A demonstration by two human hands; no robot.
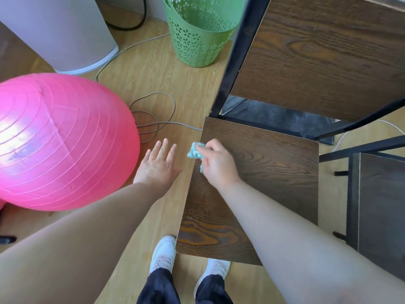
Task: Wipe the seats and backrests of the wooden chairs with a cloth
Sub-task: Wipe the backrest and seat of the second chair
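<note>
A dark wooden chair stands before me, its seat (263,178) flat and its backrest (324,53) rising beyond in a black metal frame. My right hand (217,163) is closed on a small light-blue cloth (195,152) and rests at the seat's left edge near the far corner. My left hand (158,165) hovers over the floor just left of the seat, fingers spread, holding nothing. A second dark wooden chair (381,211) shows partly at the right edge.
A big pink exercise ball (59,141) sits close on the left. A green perforated basket (201,29) and a white bin (65,34) stand beyond. A grey cable (153,119) coils on the light wood floor. My white shoes (164,253) are at the seat's near edge.
</note>
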